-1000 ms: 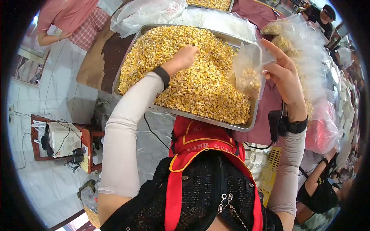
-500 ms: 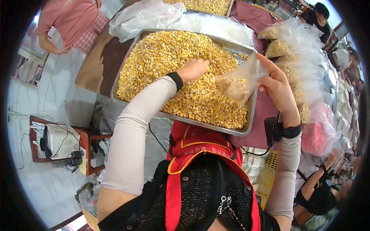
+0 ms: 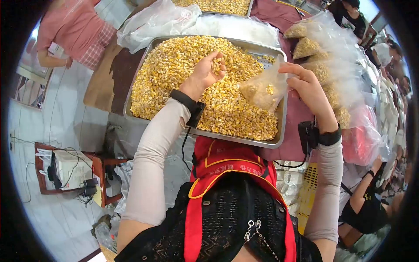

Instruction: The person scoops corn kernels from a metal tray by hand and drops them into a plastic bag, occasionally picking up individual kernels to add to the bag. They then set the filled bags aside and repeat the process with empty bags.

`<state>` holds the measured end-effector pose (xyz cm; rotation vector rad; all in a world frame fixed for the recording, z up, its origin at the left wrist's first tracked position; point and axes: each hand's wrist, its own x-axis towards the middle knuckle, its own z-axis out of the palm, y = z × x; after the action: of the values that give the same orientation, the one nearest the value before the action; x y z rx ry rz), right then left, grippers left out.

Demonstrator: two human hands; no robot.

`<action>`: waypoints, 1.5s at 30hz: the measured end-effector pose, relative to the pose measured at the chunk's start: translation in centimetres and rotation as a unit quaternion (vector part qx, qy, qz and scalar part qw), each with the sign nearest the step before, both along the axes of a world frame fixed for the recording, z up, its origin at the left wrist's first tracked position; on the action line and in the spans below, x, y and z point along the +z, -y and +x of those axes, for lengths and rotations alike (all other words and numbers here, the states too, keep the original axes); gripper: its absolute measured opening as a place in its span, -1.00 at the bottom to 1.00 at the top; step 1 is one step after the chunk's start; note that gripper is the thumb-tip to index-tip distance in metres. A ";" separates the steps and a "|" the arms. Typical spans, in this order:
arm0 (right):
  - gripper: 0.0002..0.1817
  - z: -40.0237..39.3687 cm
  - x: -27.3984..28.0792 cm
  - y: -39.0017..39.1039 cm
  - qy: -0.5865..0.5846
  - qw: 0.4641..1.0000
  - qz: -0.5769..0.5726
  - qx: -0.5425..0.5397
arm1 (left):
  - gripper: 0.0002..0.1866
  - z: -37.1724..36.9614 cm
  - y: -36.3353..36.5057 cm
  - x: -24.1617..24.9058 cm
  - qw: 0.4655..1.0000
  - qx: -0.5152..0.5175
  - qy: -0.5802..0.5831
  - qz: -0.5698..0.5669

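Observation:
A metal tray (image 3: 283, 126) is heaped with yellow and pale corn kernels (image 3: 174, 65). Over the heap, my left hand (image 3: 204, 75) is turned palm upward, its fingers curled around a few kernels. At the tray's right side my right hand (image 3: 307, 83) pinches the top of a clear plastic bag (image 3: 262, 91). The bag's lower part rests against the kernels and has pale contents, with a few yellow kernels showing inside. Dark straps with small black devices circle both wrists.
Filled clear bags (image 3: 307, 47) lie in a row right of the tray. Crumpled plastic sheeting (image 3: 161, 19) and a second tray of corn (image 3: 222, 5) are beyond it. A person in pink (image 3: 76, 28) stands at the left; other people are along the right.
My left hand has lifted out of the kernels, moved left and turned palm up with some in it. My right hand still holds the bag, its fingers drawn closer together.

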<state>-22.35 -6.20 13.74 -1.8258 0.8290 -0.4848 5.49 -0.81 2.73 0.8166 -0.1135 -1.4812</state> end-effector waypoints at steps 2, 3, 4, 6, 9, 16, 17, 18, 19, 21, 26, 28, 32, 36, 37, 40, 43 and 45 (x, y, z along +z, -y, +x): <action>-0.54 -0.1 0.1 -0.2 0.008 0.999 -0.034 0.006 | -0.85 0.0 0.3 0.5 0.995 -0.037 -0.067 -0.065; -0.50 0.0 0.5 -0.6 0.012 1.000 -0.001 0.015 | -0.86 -1.3 0.4 2.6 0.998 -0.018 -0.044 -0.048; -0.45 0.3 0.8 -0.8 0.016 0.999 0.032 0.025 | -0.86 -1.9 0.6 3.9 0.997 -0.024 -0.045 -0.049; -0.40 1.1 1.0 -1.2 0.019 0.999 0.028 0.027 | -0.84 -2.8 0.8 6.5 0.979 -0.097 -0.025 -0.179; -0.38 2.8 1.8 -1.7 0.027 0.999 0.011 0.033 | -0.83 -5.5 0.8 11.4 0.956 -0.125 -0.021 -0.263; -0.40 4.5 1.9 -0.7 0.037 0.998 -0.006 0.054 | -0.81 -9.5 0.3 13.0 0.954 -0.014 0.183 -0.238; -0.39 4.3 1.8 -0.6 0.047 0.997 0.019 0.059 | -0.81 -9.1 0.6 12.4 0.954 -0.016 0.182 -0.237; -0.39 4.1 1.7 -0.5 0.058 0.995 0.044 0.063 | -0.81 -8.4 0.8 12.2 0.932 -0.022 0.261 -0.250; -0.39 4.0 1.7 -0.5 0.058 0.995 0.045 0.061 | -0.81 -8.0 1.1 11.9 0.904 -0.028 0.339 -0.261; -0.37 4.0 1.5 -0.3 0.052 0.996 0.049 0.062 | -0.80 -8.0 1.3 11.4 0.888 -0.029 0.377 -0.261; -0.41 3.5 1.8 -0.1 0.030 0.997 0.039 0.057 | -0.79 -8.9 1.0 11.9 0.817 -0.023 0.515 -0.257; -0.42 3.2 1.9 -0.1 0.030 0.997 0.040 0.056 | -0.80 -8.3 1.1 12.2 0.842 -0.024 0.469 -0.264; -0.43 2.2 2.0 0.0 0.054 0.997 0.047 0.028 | -0.81 -5.1 2.1 11.7 0.901 0.019 0.328 -0.284; -0.42 0.7 2.5 0.9 0.089 0.994 0.064 0.021 | -0.80 -0.2 2.4 4.5 0.882 -0.107 0.456 -0.058; -0.43 0.5 2.8 0.7 0.094 0.993 0.069 0.010 | -0.78 0.8 2.5 2.1 0.861 -0.155 0.484 0.003; -0.42 -0.1 3.3 0.5 0.089 0.994 0.070 -0.014 | -0.76 2.1 2.9 -4.0 0.778 -0.133 0.611 0.058; -0.42 -0.7 3.2 1.0 0.062 0.995 0.076 -0.020 | -0.64 1.6 4.5 -6.4 0.554 -0.193 0.810 -0.014; -0.42 -1.0 3.0 1.3 0.083 0.993 0.082 -0.024 | -0.67 -1.0 3.6 -6.8 0.468 -0.154 0.869 -0.043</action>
<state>-23.31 -7.45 16.72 -1.5940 0.7769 -0.5747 4.51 -4.43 -4.10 1.9824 -1.9271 -0.2610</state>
